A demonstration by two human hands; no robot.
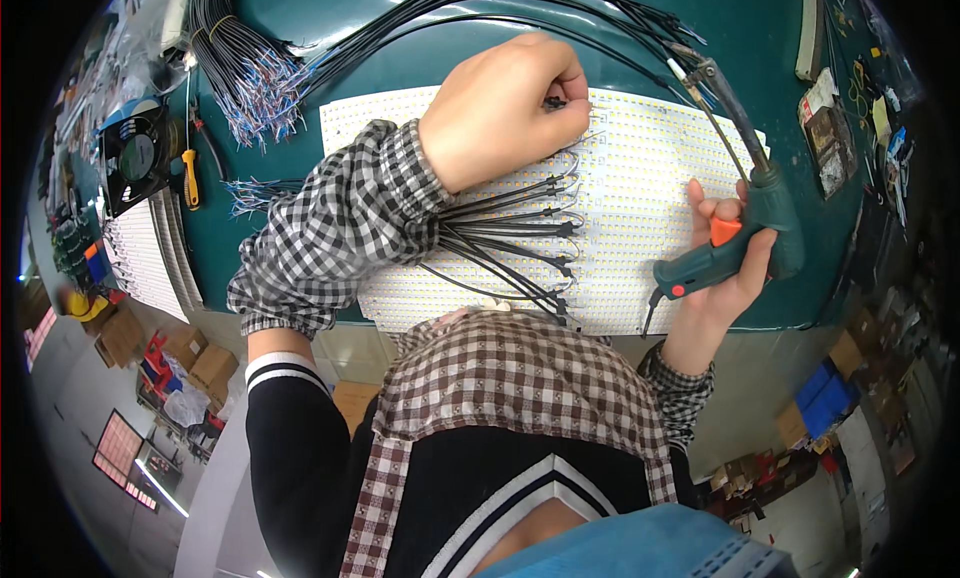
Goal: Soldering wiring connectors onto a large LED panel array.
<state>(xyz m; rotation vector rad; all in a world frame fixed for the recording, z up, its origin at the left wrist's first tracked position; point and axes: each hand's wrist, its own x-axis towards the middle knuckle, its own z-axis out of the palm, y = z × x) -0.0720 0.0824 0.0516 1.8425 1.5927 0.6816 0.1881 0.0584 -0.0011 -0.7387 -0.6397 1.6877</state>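
A white LED panel sheet (660, 228), dotted with rows of small yellow chips, lies before me. My left hand (515, 103) is over its upper middle, thumb and fingers pinched together on what looks like a black cable end (553, 104); most of it is hidden by the fingers. Below that hand, several black cables (515, 228) run across the panel, their thin wire ends meeting it near its middle. My right hand (735, 268) is wrapped round a green soldering gun (775, 213) with an orange trigger. Its metal tip points up and left, beyond the panel's far edge.
A bundle of black cables (225, 38) with stripped blue, red and white ends lies at the far left; more cables (460, 3) arc over the green table (370, 63). A black fan (135, 153), yellow screwdriver (191, 178), pliers (207, 143) and stacked panels (150, 258) are at left.
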